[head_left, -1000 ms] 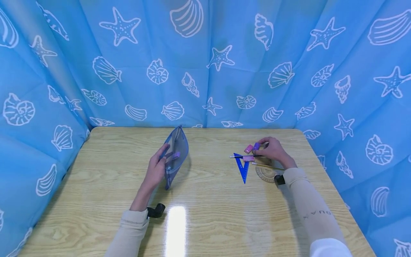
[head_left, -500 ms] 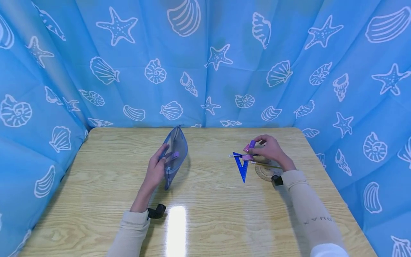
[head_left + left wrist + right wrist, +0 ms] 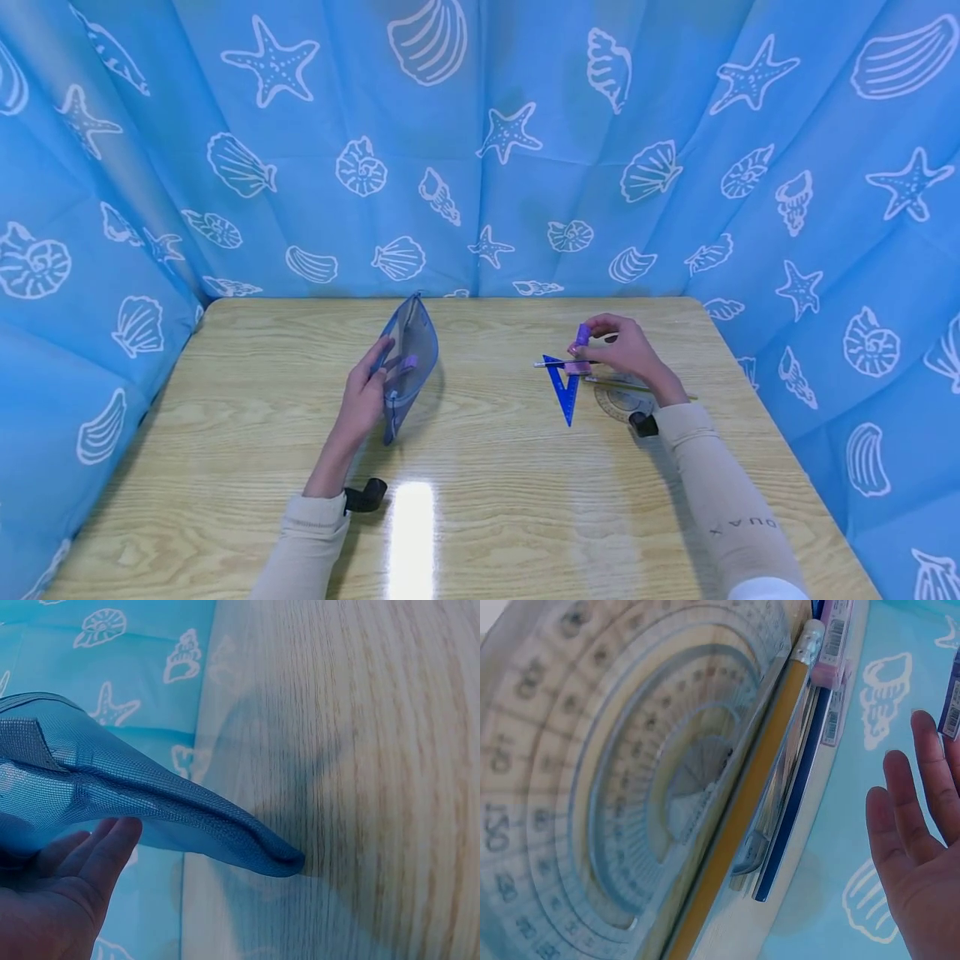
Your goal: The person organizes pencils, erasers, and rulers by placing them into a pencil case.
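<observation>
In the head view my left hand (image 3: 365, 398) holds a blue mesh zip pouch (image 3: 420, 342) upright, its mouth spread. A small purple block (image 3: 408, 363) shows inside the pouch. My right hand (image 3: 626, 346) pinches a purple eraser (image 3: 582, 334) between thumb and finger, above the stationery at right. Just under it lies a pink eraser (image 3: 577, 367), overlapping a blue set square (image 3: 567, 400). A dark pencil (image 3: 551, 364) crosses the set square's top. In the right wrist view, the purple eraser (image 3: 952, 705) is partly out of frame and the fingertips are spread beside it.
A clear protractor (image 3: 613, 403) lies below the right hand, with a yellow pencil (image 3: 622, 384) across its upper edge. In the right wrist view, a clear pen-like item with a clip (image 3: 751, 851) lies beside the pencils. A blue shell-print curtain (image 3: 480, 167) stands behind the wooden table (image 3: 495, 500).
My right hand has shifted slightly left and tilted the purple eraser more upright over the pink one. My left hand and the pouch have stayed nearly still.
</observation>
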`<move>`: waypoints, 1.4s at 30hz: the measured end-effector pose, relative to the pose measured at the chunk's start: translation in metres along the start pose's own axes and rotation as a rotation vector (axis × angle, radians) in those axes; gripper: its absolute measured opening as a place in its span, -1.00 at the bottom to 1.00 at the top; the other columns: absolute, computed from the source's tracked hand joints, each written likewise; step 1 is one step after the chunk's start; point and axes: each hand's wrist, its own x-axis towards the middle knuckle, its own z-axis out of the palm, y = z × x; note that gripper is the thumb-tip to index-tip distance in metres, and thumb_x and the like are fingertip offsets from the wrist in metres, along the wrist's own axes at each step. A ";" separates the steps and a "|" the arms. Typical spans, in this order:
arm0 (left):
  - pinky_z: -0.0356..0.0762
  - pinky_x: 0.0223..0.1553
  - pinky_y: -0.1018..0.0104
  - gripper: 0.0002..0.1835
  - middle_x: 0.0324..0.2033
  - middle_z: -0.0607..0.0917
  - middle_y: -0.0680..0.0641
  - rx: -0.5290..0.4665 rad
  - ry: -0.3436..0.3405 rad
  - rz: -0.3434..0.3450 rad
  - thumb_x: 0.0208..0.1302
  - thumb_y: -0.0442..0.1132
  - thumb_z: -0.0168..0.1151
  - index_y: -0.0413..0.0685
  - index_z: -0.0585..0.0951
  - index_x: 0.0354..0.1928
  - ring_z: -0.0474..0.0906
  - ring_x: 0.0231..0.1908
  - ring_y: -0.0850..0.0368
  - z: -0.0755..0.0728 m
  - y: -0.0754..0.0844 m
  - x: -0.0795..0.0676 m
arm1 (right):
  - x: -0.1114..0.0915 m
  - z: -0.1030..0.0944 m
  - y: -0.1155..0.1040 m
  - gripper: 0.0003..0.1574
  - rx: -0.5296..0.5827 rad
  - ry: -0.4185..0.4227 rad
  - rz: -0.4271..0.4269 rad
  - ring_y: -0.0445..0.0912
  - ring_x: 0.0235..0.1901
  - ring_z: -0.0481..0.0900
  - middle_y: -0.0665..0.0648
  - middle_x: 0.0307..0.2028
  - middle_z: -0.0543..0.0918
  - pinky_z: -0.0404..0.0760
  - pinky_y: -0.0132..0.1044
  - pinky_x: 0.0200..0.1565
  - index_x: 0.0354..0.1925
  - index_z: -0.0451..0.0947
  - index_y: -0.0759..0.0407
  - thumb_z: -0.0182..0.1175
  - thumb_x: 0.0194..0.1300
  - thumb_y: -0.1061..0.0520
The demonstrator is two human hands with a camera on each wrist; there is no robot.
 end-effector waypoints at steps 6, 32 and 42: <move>0.28 0.47 -0.16 -0.39 0.56 0.13 -0.29 -0.005 -0.009 0.000 0.53 -0.44 -0.39 -0.27 0.04 0.59 0.23 0.46 -0.34 0.000 -0.001 0.000 | 0.000 0.004 -0.004 -0.42 0.024 0.001 -0.024 0.19 -0.01 0.60 0.28 -0.02 0.67 0.65 -0.17 -0.05 0.09 0.60 0.23 0.51 0.16 0.04; 0.27 0.47 -0.17 -0.39 0.56 0.11 -0.28 -0.020 -0.014 -0.012 0.52 -0.44 -0.39 -0.27 0.03 0.59 0.24 0.45 -0.34 -0.001 0.000 0.001 | 0.009 0.033 -0.027 -0.44 0.103 0.027 -0.046 0.16 0.03 0.61 0.25 -0.02 0.68 0.66 -0.20 0.04 0.13 0.64 0.21 0.46 0.21 0.03; 0.23 0.49 -0.17 -0.39 0.56 0.12 -0.27 -0.017 -0.010 -0.026 0.52 -0.43 -0.37 -0.27 0.04 0.59 0.23 0.46 -0.32 0.000 0.000 0.000 | 0.014 0.042 -0.034 -0.48 0.110 -0.003 -0.069 0.05 0.03 0.59 0.16 -0.04 0.70 0.60 0.00 0.17 0.05 0.65 0.15 0.48 0.19 -0.04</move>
